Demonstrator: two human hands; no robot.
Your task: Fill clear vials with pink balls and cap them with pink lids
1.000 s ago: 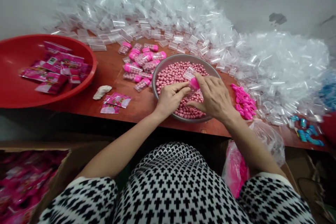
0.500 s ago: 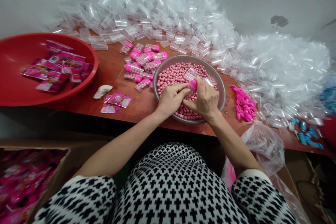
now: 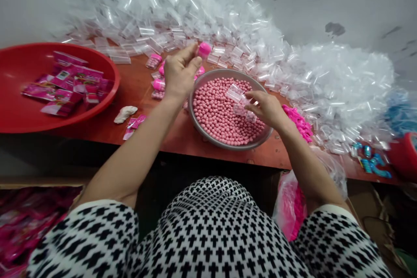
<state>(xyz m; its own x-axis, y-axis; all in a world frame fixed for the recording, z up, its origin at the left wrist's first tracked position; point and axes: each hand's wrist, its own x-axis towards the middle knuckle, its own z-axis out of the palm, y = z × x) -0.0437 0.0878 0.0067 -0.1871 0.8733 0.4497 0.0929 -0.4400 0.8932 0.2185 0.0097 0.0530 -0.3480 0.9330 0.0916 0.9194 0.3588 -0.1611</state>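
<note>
My left hand (image 3: 182, 67) is raised over the filled tubes, its fingers closed on a pink-capped tube (image 3: 204, 50); most of the tube's body is hidden by the fingers. Over the right side of a grey bowl (image 3: 224, 144) is my right hand (image 3: 267, 106), thumb and fingers apart. Its fingertips are close to several clear plastic tubes (image 3: 235, 92) lying on the pink candy balls (image 3: 215, 110); whether they touch one I cannot tell. Capped tubes of pink balls (image 3: 159, 84) lie left of the bowl, partly behind my left hand.
A heap of clear tubes (image 3: 182, 8) lines the wall. Pink caps (image 3: 298, 122) lie right of the bowl. On the left are a red basin (image 3: 114, 69) with pink packets (image 3: 65, 80), a white lump (image 3: 125, 114) and more packets (image 3: 132, 127). Blue pieces (image 3: 374, 165) lie far right.
My hands were together over the bowl around a pink-capped tube. My left hand has carried it up and left; my right hand has separated and stays over the bowl by the clear tubes.
</note>
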